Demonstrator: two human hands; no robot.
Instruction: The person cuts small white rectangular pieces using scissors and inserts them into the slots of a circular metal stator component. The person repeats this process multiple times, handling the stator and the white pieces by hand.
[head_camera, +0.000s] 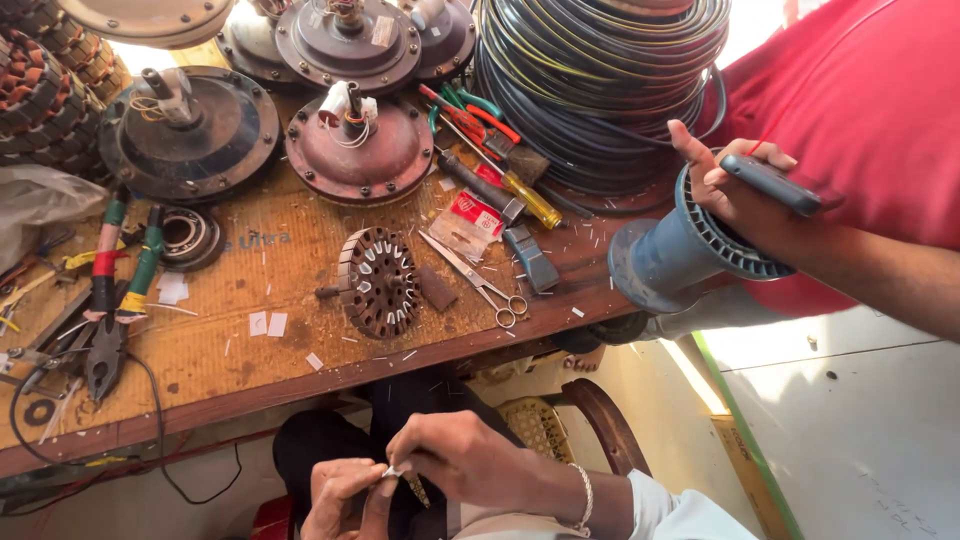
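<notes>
Down low, the right hand (462, 458) and the left hand (345, 495) meet, and both pinch one small white paper strip (397, 470) between their fingertips. Just above them on the wooden counter (300, 240) sits a round metal motor core (378, 281), with scissors (478, 280) beside it. Off to the side, another person's hand (735, 190) holds a phone (770, 182).
</notes>
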